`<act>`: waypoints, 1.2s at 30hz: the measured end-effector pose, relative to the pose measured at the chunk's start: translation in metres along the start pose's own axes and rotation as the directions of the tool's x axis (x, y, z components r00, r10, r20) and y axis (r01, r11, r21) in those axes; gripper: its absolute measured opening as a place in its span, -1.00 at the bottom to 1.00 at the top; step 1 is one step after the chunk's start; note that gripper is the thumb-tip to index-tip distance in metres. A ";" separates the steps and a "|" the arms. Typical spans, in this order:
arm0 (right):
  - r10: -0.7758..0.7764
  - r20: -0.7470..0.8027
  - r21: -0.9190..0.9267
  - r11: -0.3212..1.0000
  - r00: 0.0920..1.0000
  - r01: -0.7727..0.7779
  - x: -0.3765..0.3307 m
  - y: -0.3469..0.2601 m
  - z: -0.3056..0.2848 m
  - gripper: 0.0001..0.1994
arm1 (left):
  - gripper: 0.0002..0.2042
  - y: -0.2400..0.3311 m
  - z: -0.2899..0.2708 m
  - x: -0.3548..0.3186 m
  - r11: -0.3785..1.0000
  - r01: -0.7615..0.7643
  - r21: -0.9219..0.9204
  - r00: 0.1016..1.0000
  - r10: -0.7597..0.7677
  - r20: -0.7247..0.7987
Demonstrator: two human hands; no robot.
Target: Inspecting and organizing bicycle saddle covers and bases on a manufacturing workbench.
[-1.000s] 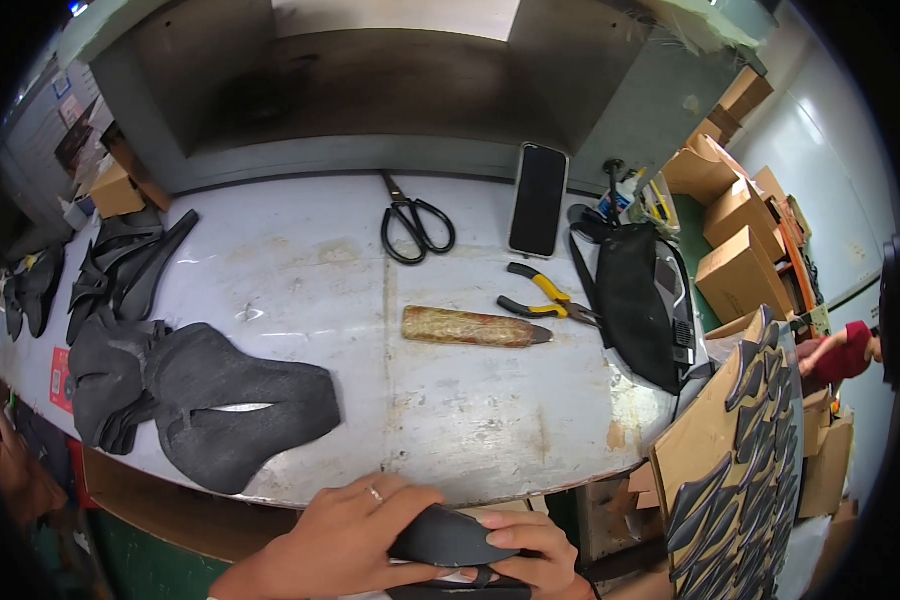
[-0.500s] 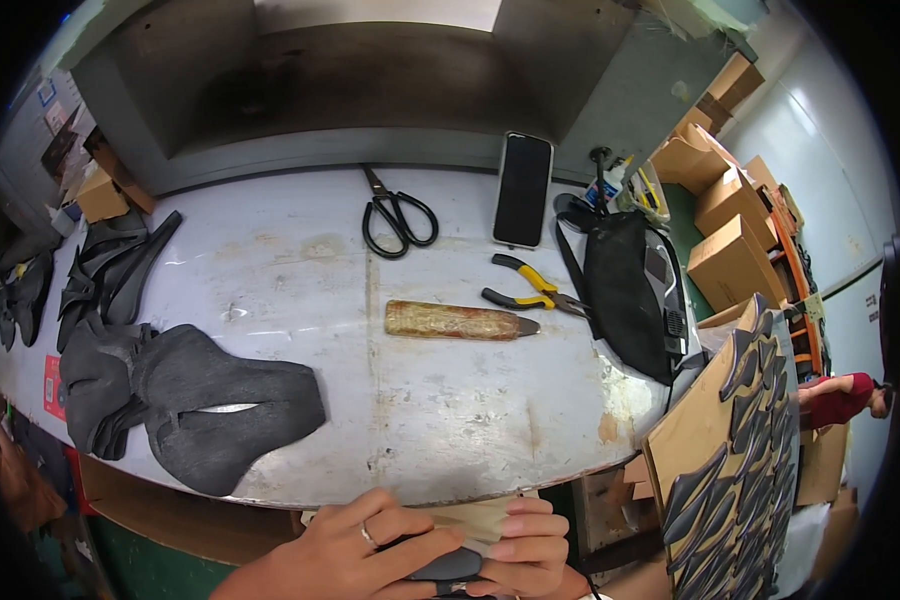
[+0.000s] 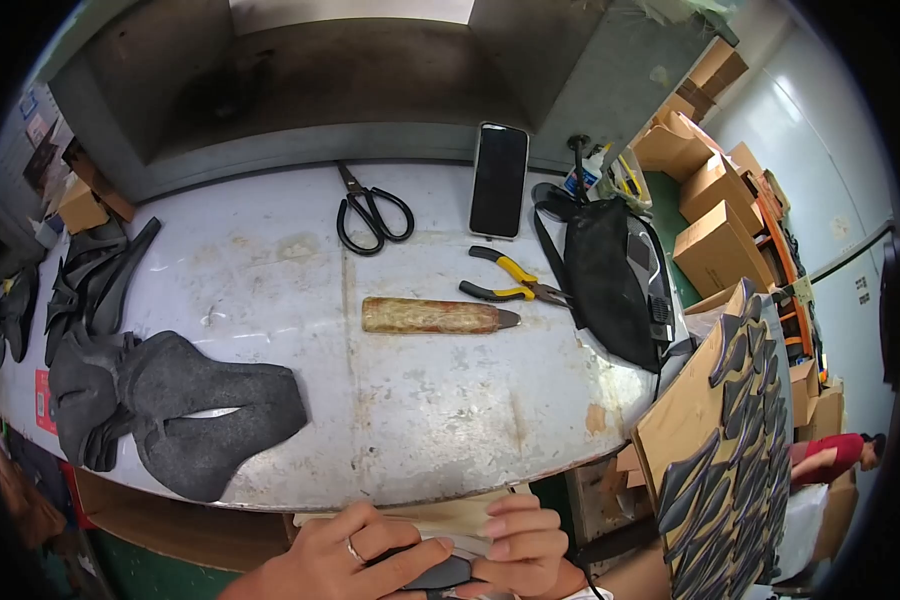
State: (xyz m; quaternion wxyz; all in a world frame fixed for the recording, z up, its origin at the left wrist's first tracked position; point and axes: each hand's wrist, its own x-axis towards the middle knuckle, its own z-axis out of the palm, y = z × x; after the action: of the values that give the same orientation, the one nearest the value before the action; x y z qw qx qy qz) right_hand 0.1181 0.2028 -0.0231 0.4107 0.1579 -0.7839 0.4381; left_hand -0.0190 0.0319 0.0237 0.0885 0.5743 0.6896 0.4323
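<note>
this is a small workshop for cutting and assembling soft goods. a worn, stained grey desk (image 3: 270, 280) carries black scissors (image 3: 373, 212), yellow-handled pliers (image 3: 510, 280) and a wooden-handled tool (image 3: 438, 316). cut dark grey fabric pieces (image 3: 185, 410) lie stacked at its left edge. to the right, a cardboard sheet (image 3: 720, 440) holds rows of dark shaped parts, and brown cardboard boxes (image 3: 715, 210) are piled along the wall.

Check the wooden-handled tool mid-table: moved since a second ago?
No. The wooden-handled tool lies just below the yellow pliers and the scissors, as before. Its shift in the frame is the head camera moving; everything on the table moved with it.
</note>
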 end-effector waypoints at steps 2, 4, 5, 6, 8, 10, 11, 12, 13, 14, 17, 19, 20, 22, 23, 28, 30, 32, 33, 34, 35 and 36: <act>0.118 0.006 0.052 0.992 0.993 -0.119 0.001 0.000 -0.002 -0.78 | -0.63 0.006 -0.007 0.002 0.999 -0.023 0.030 1.000 0.023 0.020; 0.204 0.104 0.126 0.968 0.973 -0.216 0.003 0.005 -0.003 -0.71 | -0.49 0.011 -0.015 0.002 0.991 -0.025 0.133 0.985 0.002 0.171; 0.252 0.182 0.151 0.948 0.950 -0.281 0.003 0.006 -0.005 -0.67 | -0.49 0.011 -0.015 0.003 0.991 -0.025 0.134 0.985 0.001 0.171; 0.251 0.182 0.153 0.948 0.951 -0.280 0.002 0.007 -0.003 -0.67 | -0.54 0.011 -0.015 0.004 0.995 -0.067 0.073 0.996 0.063 0.055; 0.451 0.067 0.352 0.824 0.890 -0.444 -0.002 0.009 0.004 -0.61 | -0.59 0.013 -0.009 0.007 0.992 -0.125 0.015 0.990 0.126 -0.066; 0.458 -0.066 0.462 0.801 0.887 -0.379 -0.014 0.018 0.012 -0.36 | -0.50 0.020 0.001 0.004 0.996 0.008 -0.094 0.995 -0.017 -0.101; 0.475 -0.171 0.443 0.819 0.863 -0.363 -0.013 0.017 0.025 -0.34 | -0.36 0.020 0.004 0.000 0.988 0.057 -0.140 0.996 -0.067 -0.066; 0.484 -0.275 0.422 0.837 0.830 -0.348 -0.011 0.017 0.039 -0.32 | -0.36 0.018 0.004 -0.002 0.989 0.053 -0.140 0.996 -0.063 -0.070; 0.479 -0.278 0.421 0.840 0.833 -0.343 -0.008 0.015 0.045 -0.32 | -0.32 0.017 0.006 -0.002 0.972 0.087 -0.219 0.993 -0.101 -0.053; 0.516 -0.314 0.393 0.835 0.797 -0.386 -0.003 0.012 0.049 -0.37 | -0.27 0.016 0.007 -0.002 0.947 0.121 -0.296 0.990 -0.137 -0.034; 0.509 -0.360 0.366 0.848 0.782 -0.384 -0.007 0.026 0.044 -0.50 | -0.22 0.014 0.009 -0.008 0.936 0.193 -0.296 0.974 -0.219 -0.054; 0.536 -0.343 0.332 0.838 0.771 -0.434 -0.022 0.026 0.028 -0.68 | -0.16 0.009 0.007 -0.014 0.917 0.285 -0.280 0.935 -0.330 -0.130; 0.648 -0.316 0.506 0.733 0.693 -0.455 -0.031 0.020 0.020 -0.78 | -0.16 0.009 0.005 -0.013 0.921 0.283 -0.267 0.935 -0.326 -0.136; 0.746 -0.239 0.541 0.634 0.622 -0.552 -0.052 0.010 0.019 -0.83 | -0.27 0.009 0.009 -0.008 0.823 0.322 -0.469 0.859 -0.462 -0.221; 0.745 -0.234 0.552 0.631 0.625 -0.545 -0.042 0.002 0.018 -0.83 | -0.27 0.009 0.009 -0.007 0.827 0.326 -0.457 0.857 -0.462 -0.226; 0.499 -0.227 0.008 0.860 0.837 -0.510 0.000 -0.012 0.018 -0.72 | 0.03 -0.003 0.015 -0.005 0.807 0.377 -0.454 0.831 -0.511 -0.220; 0.464 -0.005 0.019 0.886 0.886 -0.464 0.010 -0.011 0.020 -0.74 | 0.14 -0.011 0.023 -0.014 0.934 0.104 -0.343 0.926 -0.217 -0.310; 0.330 0.062 0.055 0.941 0.942 -0.334 0.021 -0.013 0.026 -0.76 | 0.13 -0.017 0.035 -0.013 0.936 0.077 -0.344 0.900 -0.214 -0.379; 0.326 0.060 0.054 0.943 0.943 -0.330 0.018 -0.012 0.025 -0.76 | 0.11 -0.018 0.038 -0.012 0.936 0.050 -0.347 0.868 -0.213 -0.449; 0.286 0.023 0.103 0.952 0.958 -0.287 0.012 -0.011 0.023 -0.78 | 0.02 -0.021 0.035 -0.012 0.901 0.064 -0.429 0.770 -0.318 -0.554; 0.251 -0.018 0.148 0.958 0.968 -0.246 0.008 -0.010 0.020 -0.79 | -0.07 -0.020 0.024 -0.014 0.926 0.143 -0.348 0.856 -0.293 -0.426; 0.251 -0.023 0.145 0.958 0.968 -0.246 0.009 -0.007 0.015 -0.79 | -0.16 -0.019 0.013 -0.017 0.945 0.207 -0.253 0.918 -0.277 -0.284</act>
State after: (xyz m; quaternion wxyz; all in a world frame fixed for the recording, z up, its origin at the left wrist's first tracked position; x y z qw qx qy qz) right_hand 0.1093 0.1873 -0.0159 0.3561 0.0780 -0.7559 0.5438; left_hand -0.0190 0.0237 -0.0035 0.0926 0.3944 0.7093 0.5769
